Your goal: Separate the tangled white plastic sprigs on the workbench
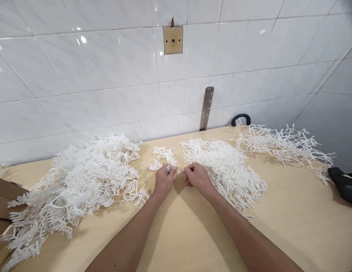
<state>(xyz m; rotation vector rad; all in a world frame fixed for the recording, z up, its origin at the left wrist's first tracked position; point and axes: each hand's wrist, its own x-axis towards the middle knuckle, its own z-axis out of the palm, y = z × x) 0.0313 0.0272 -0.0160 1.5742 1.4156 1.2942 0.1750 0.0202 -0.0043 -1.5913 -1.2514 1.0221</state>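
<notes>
My left hand [164,180] is closed, thumb against fingers, on a white branched plastic piece [171,159] whose thin twigs stick up beyond the fingertips. A small dark patch shows between thumb and forefinger; I cannot make out what it is. Close by on the right, my right hand [197,175] is closed in a pinch near the piece's edge. Whatever lies between its fingertips is too small to name. Left of my hands spreads a big heap of white branched plastic pieces [93,177]. A heap of thin white plastic sticks [224,166] lies just beyond my right hand.
Bare, branching white plastic frames [280,143] lie at the table's [300,219] back right. A black curved object [241,119] and a metal strip [207,108] stand by the tiled wall. At the right edge is a black object [343,187]; a brown box [8,194] stands left.
</notes>
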